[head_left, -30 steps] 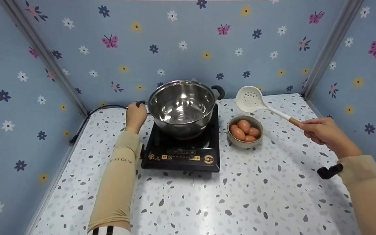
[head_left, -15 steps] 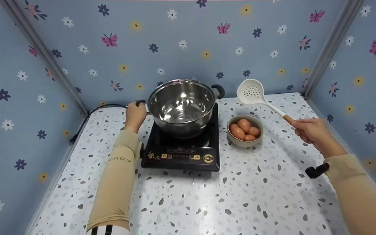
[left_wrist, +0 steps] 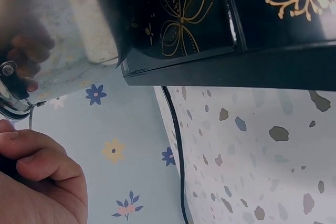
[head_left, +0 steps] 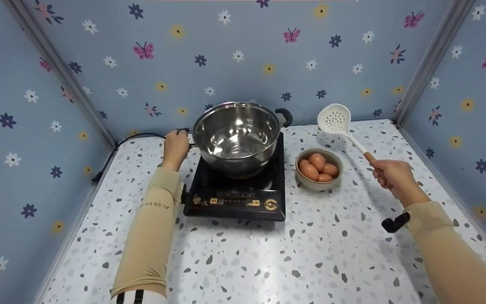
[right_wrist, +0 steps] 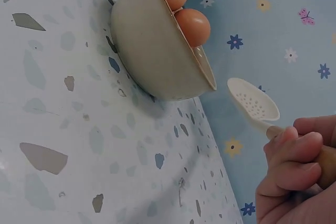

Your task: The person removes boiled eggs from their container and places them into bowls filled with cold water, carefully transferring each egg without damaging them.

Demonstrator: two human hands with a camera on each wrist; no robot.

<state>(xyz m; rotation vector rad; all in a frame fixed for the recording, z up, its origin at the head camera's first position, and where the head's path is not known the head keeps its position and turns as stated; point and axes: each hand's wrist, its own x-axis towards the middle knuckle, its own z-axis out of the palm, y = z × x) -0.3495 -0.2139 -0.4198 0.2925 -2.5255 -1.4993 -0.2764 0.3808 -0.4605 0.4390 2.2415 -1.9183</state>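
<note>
A steel pot (head_left: pixel 234 158) stands on a black induction cooker (head_left: pixel 234 207). The left hand (head_left: pixel 176 145) grips the pot's left black handle; in the left wrist view its curled fingers (left_wrist: pixel 44 158) show beside the pot's shiny side (left_wrist: pixel 63 35). Raised over the right of the table, the right hand (head_left: pixel 395 175) holds a white slotted skimmer (head_left: pixel 335 119) by its wooden handle. Fingers wrap that handle in the right wrist view. Between pot and skimmer sits a beige bowl (head_left: pixel 317 184) holding several brown eggs (head_left: pixel 309 172). The eggs also show above the bowl's rim in the right wrist view.
The speckled white table (head_left: pixel 243 261) is bounded by blue flowered walls (head_left: pixel 243 50) at the back and both sides. A black power cord (head_left: pixel 114 152) runs along the back left. The pot's other handle (head_left: pixel 284 117) points right, toward the skimmer.
The right hand has moved left and slightly down with the skimmer, whose head first rose and then shifted right. The left hand stays on the pot handle; pot, bowl and eggs have not moved.
</note>
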